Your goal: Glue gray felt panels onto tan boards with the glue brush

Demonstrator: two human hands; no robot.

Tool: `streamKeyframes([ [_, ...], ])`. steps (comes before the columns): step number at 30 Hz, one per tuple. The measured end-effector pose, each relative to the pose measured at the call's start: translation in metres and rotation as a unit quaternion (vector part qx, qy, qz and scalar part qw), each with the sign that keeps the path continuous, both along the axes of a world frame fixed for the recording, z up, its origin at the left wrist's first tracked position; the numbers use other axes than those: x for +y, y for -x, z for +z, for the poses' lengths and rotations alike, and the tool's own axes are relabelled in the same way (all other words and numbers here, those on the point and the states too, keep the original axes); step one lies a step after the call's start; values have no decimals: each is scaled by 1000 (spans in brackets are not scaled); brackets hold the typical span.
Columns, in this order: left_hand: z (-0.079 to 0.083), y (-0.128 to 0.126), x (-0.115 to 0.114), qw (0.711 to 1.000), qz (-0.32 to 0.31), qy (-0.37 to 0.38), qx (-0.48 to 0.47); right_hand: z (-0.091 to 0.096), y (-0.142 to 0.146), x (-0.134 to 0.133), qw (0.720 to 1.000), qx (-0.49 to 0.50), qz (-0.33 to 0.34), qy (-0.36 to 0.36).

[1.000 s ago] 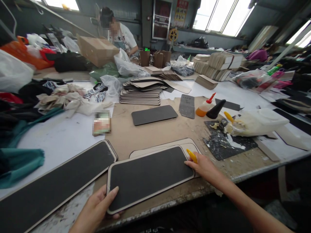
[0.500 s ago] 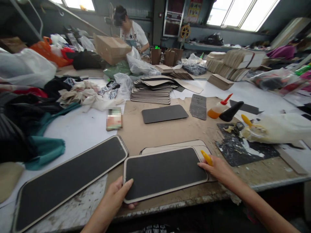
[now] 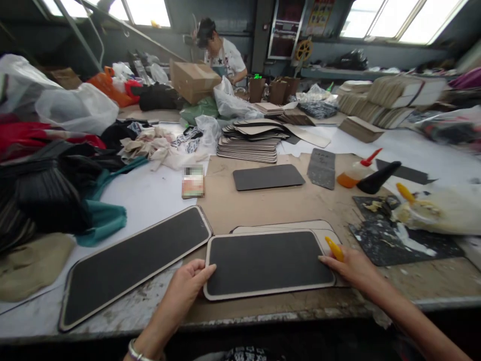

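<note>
A black-faced panel with a tan border (image 3: 268,263) lies flat near the table's front edge, on top of plain tan boards (image 3: 285,226). My left hand (image 3: 186,288) grips its left end, thumb on the black face. My right hand (image 3: 353,268) presses against its right end and holds a small yellow tool (image 3: 333,248) that sticks up between the fingers. A longer black panel (image 3: 135,263) lies slanted just to the left.
A glue-smeared black mat (image 3: 404,240), an orange glue bottle (image 3: 355,175) and a black cone (image 3: 378,178) sit at right. A stack of panels (image 3: 251,143), another black panel (image 3: 268,177) and cloth heaps (image 3: 56,175) lie beyond. Another person (image 3: 221,50) works at the far end.
The view has swung left and the panel now lies squarer to the table edge. Both hands stay on its two ends; my left thumb has slid nearer the corner.
</note>
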State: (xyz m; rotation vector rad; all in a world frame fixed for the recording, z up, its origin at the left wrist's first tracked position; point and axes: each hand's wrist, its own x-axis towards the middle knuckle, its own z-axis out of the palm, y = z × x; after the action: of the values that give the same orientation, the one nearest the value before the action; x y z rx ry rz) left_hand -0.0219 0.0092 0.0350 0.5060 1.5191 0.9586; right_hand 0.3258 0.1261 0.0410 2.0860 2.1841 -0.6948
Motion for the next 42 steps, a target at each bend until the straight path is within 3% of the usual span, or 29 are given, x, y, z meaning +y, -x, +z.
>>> streamKeyframes([
  [5,-18,5,3,1000,-17,12,10,10,7,-5,1000,7,-8,13],
  [18,-33,8,2,999,2,35,-10,13,8,-8,1000,11,-19,12],
  [22,-20,6,4,998,13,58,-26,16,12,-12,999,-19,-25,-12],
  [28,14,-6,6,999,17,42,-25,13,9,-10,988,78,-104,79],
  [34,16,-7,7,998,35,35,-24,1,-2,-4,947,222,-161,164],
  [42,12,-3,3,999,13,43,-30,5,-1,-10,945,265,-141,129],
])
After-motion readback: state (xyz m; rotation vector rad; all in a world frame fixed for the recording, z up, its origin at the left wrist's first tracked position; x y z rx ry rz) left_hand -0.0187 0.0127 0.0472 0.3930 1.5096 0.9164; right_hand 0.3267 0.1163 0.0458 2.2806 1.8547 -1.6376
